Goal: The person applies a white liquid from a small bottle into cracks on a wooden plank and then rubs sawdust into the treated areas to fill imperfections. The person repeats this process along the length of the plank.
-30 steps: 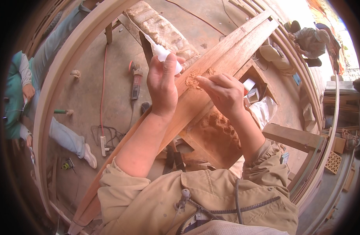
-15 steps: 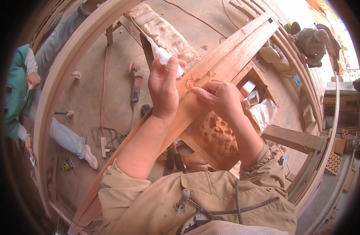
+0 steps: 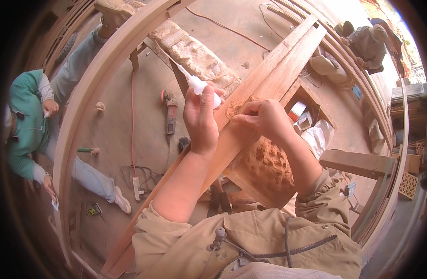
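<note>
My left hand (image 3: pixel 202 118) is shut on a small white squeeze bottle (image 3: pixel 200 86) whose thin nozzle points up and to the left. It hovers over a long reddish wooden board (image 3: pixel 269 79) that runs diagonally from lower left to upper right. My right hand (image 3: pixel 264 118) rests on the board just right of the bottle, fingers pinched together and pressing at a patch of reddish sawdust (image 3: pixel 234 107) on the wood. Below the board a box (image 3: pixel 267 169) is filled with more reddish sawdust.
A person in a green top (image 3: pixel 27 121) stands at the left beside a big curved wooden frame (image 3: pixel 78 107). An angle grinder (image 3: pixel 170 109) and cables lie on the concrete floor. A carved stone-like slab (image 3: pixel 195 53) leans behind. Another person (image 3: pixel 367 42) crouches at the upper right.
My right hand has slid down and left along the board toward the sawdust patch. The left hand keeps the bottle in nearly the same place.
</note>
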A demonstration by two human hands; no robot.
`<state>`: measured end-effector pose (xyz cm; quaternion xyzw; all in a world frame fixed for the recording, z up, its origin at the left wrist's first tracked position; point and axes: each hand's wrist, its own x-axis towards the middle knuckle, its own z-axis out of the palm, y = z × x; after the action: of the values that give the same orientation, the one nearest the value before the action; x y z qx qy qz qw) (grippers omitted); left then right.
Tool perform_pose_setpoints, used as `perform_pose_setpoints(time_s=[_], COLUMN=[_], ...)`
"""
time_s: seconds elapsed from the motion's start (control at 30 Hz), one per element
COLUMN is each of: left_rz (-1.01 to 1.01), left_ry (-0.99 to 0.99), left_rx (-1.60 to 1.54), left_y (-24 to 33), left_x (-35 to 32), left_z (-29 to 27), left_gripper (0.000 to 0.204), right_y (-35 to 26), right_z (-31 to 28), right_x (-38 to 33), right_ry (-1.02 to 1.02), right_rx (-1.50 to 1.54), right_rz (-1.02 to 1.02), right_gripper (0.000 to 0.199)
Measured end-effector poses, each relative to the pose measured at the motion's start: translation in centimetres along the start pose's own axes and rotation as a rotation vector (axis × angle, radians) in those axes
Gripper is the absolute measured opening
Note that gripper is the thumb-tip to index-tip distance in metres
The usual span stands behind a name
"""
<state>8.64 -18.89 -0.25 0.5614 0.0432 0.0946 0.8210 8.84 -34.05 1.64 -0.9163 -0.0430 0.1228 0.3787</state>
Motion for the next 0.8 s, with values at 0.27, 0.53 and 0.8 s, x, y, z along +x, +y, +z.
perform_pose_setpoints(time_s=[0.27,0.53,0.8], left_rz=[-0.003,0.015,-0.002], left_ry=[-0.001,-0.01,-0.012], left_rx=[-0.014,0.024,-0.024], left_y=[-0.1,-0.1,-0.1], left_x=[0.0,0.0,0.0], left_z=[0.1,0.1,-0.1], left_gripper=[0.028,0.029,0.025], right_y=[1.7,1.9,1.9], right_z=[0.8,0.9,0.0], right_x=[0.0,0.1,0.7], right_ry=[0.235,0.276,0.192], right_rx=[-0.294,-0.349,-0.293], right_rz=[-0.477,-0.488,-0.538], right_gripper=[0.032,0.036,0.03])
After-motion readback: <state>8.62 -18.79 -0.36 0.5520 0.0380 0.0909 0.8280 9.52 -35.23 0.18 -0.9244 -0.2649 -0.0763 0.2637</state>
